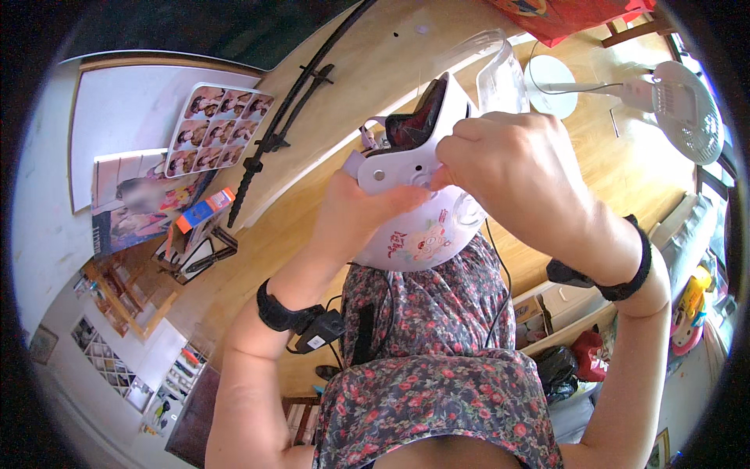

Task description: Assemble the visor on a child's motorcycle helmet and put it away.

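Note:
A pale lilac helmet [414, 244] with a cartoon print rests tilted on my lap, its dark lining [416, 121] facing away from me. My left hand [361, 207] grips its left side, with the thumb lying across the shell below a round metal snap [378, 175]. A clear curved visor [501, 74] stands out beyond the helmet's right side. My right hand [512, 156] is closed at that side, thumb and curled fingers pinching near the snaps where the visor meets the shell. The hand hides the exact spot it grips. A pale chin strap [373, 129] shows at the left.
A white fan [687, 109] with a round base stands at the far right, near a red bag [566, 17]. Picture boards [219, 129] and a black stand [277, 133] are at the left. Bags [558, 371] and a low shelf [539, 320] are at the near right.

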A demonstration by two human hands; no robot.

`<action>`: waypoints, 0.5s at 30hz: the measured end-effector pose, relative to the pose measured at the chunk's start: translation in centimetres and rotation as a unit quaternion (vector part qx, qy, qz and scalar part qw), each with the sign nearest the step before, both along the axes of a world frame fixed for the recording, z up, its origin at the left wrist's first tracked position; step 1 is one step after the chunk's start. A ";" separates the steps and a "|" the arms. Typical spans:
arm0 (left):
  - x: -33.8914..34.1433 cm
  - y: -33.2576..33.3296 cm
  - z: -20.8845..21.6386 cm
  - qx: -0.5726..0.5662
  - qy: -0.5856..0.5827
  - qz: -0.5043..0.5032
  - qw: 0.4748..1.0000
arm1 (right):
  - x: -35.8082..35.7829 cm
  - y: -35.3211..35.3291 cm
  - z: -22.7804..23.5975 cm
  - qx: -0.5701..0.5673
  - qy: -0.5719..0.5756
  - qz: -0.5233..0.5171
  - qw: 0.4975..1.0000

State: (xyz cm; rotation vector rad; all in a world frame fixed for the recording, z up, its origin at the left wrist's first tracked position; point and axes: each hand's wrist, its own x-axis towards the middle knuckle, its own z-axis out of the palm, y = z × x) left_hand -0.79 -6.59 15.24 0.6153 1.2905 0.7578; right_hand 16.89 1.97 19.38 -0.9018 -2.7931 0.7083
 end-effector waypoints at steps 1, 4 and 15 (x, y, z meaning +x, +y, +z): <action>0.0 -0.1 -0.1 -0.002 0.002 -0.009 1.000 | 0.1 0.3 0.1 -0.007 -0.010 0.021 1.000; 0.3 0.3 0.3 -0.028 -0.010 -0.019 0.999 | 0.5 1.0 0.4 -0.052 -0.024 0.067 0.996; 0.2 -0.1 0.2 0.018 0.069 -0.059 0.996 | -0.4 0.8 0.2 -0.012 -0.023 0.066 0.998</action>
